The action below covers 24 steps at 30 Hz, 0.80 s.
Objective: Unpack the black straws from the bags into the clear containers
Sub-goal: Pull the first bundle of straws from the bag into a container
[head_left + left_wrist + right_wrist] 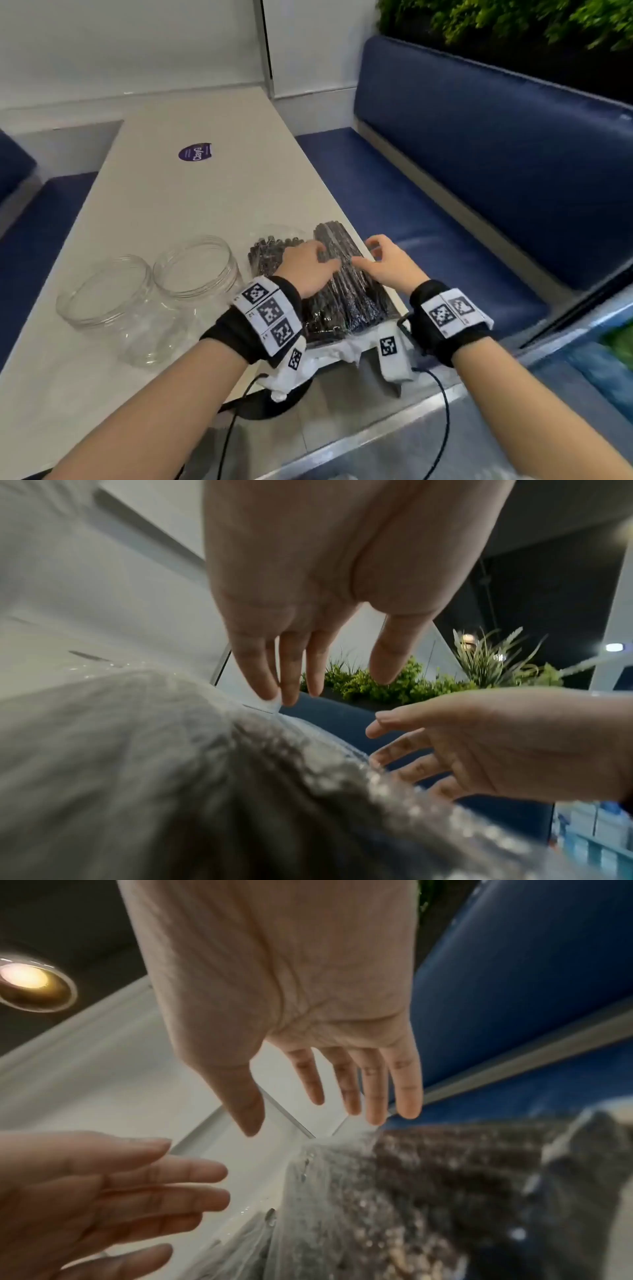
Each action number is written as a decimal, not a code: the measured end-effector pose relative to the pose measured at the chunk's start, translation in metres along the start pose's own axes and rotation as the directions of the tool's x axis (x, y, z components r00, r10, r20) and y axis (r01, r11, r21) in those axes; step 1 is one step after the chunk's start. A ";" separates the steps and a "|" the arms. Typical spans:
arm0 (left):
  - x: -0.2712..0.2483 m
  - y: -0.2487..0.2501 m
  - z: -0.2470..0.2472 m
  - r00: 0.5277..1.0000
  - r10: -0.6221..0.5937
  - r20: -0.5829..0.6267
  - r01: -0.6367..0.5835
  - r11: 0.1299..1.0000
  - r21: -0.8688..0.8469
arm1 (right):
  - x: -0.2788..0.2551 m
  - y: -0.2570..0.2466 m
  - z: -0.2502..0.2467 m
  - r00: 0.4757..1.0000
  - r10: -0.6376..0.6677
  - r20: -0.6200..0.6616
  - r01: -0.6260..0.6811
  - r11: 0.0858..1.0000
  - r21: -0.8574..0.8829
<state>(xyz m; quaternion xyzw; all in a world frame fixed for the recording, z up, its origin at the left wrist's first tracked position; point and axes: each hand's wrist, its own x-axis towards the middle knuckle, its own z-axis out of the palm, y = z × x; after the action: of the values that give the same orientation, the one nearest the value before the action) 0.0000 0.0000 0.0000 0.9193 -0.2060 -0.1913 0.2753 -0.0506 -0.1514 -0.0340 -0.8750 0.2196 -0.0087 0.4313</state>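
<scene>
A clear plastic bag of black straws lies lengthwise at the table's right edge. My left hand is spread over its top with fingers straight, fingertips at the plastic. On the bag's right side, my right hand has relaxed, straight fingers and grips nothing. Left of the bag stands a clear container filled with black straws. Two empty clear jars stand further left. In both wrist views the bag is blurred and close below the palms.
The pale table carries a purple round sticker at its far middle. A blue padded bench runs along the right, with green plants above its back. Black cables hang below my wrists.
</scene>
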 end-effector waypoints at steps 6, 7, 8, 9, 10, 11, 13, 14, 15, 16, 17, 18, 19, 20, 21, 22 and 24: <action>0.019 0.014 0.011 0.988 -0.128 0.088 0.093 0.941 0.326 | 0.017 0.002 0.007 0.980 0.145 0.135 -0.136 0.988 -0.073; 0.021 0.015 0.011 0.986 -0.134 0.099 0.093 0.936 0.339 | 0.021 0.004 0.007 0.977 0.160 0.139 -0.152 0.986 -0.069; 0.022 0.017 0.010 0.984 -0.136 0.113 0.088 0.932 0.353 | 0.024 0.003 0.007 0.978 0.163 0.132 -0.156 0.986 -0.061; 0.025 0.017 0.010 0.983 -0.136 0.127 0.082 0.928 0.362 | 0.026 0.003 0.008 0.975 0.172 0.142 -0.168 0.985 -0.039; 0.027 0.016 0.010 0.980 -0.139 0.143 0.078 0.927 0.367 | 0.026 0.003 0.008 0.975 0.172 0.138 -0.172 0.985 -0.010; 0.028 0.015 0.011 0.978 -0.135 0.159 0.070 0.931 0.358 | 0.028 0.004 0.009 0.973 0.177 0.151 -0.183 0.983 0.024; 0.028 0.014 0.010 0.974 -0.132 0.186 0.066 0.944 0.324 | 0.028 0.003 0.008 0.974 0.158 0.163 -0.172 0.982 0.077; 0.028 0.014 0.009 0.972 -0.132 0.195 0.070 0.952 0.296 | 0.029 0.002 0.007 0.977 0.140 0.161 -0.156 0.983 0.093; 0.028 0.013 0.007 0.971 -0.126 0.202 0.070 0.963 0.261 | 0.029 0.002 0.006 0.979 0.121 0.165 -0.140 0.984 0.111; 0.026 0.014 0.005 0.972 -0.114 0.204 0.069 0.975 0.213 | 0.028 0.001 0.004 0.983 0.099 0.154 -0.120 0.984 0.133; 0.024 0.015 0.002 0.976 -0.084 0.201 0.054 0.988 0.148 | 0.027 -0.001 0.001 0.988 0.075 0.138 -0.096 0.983 0.153; 0.020 0.015 -0.002 0.980 -0.051 0.194 0.039 0.997 0.061 | 0.025 -0.003 -0.003 0.994 0.037 0.108 -0.054 0.986 0.161; 0.017 0.016 -0.006 0.983 -0.011 0.182 0.018 0.999 -0.035 | 0.023 -0.006 -0.008 0.997 0.001 0.080 -0.014 0.986 0.166; 0.013 0.018 -0.011 0.986 0.029 0.165 -0.010 0.993 -0.119 | 0.019 -0.010 -0.014 0.998 -0.041 0.054 0.031 0.985 0.170; 0.009 0.020 -0.016 0.988 0.062 0.143 -0.034 0.981 -0.189 | 0.013 -0.015 -0.020 0.996 -0.084 0.042 0.076 0.983 0.167; 0.005 0.021 -0.021 0.988 0.088 0.129 -0.054 0.967 -0.250 | 0.005 -0.021 -0.026 0.990 -0.134 0.036 0.126 0.978 0.166; -0.003 0.023 -0.030 0.984 0.137 0.117 -0.087 0.929 -0.359 | -0.012 -0.034 -0.037 0.972 -0.232 0.037 0.221 0.956 0.191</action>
<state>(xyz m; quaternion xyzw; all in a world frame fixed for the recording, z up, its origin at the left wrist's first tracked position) 0.0048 -0.0036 0.0373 0.8262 -0.2394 -0.2731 0.4307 -0.0565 -0.1567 0.0174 -0.8504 0.1033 -0.0526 0.5133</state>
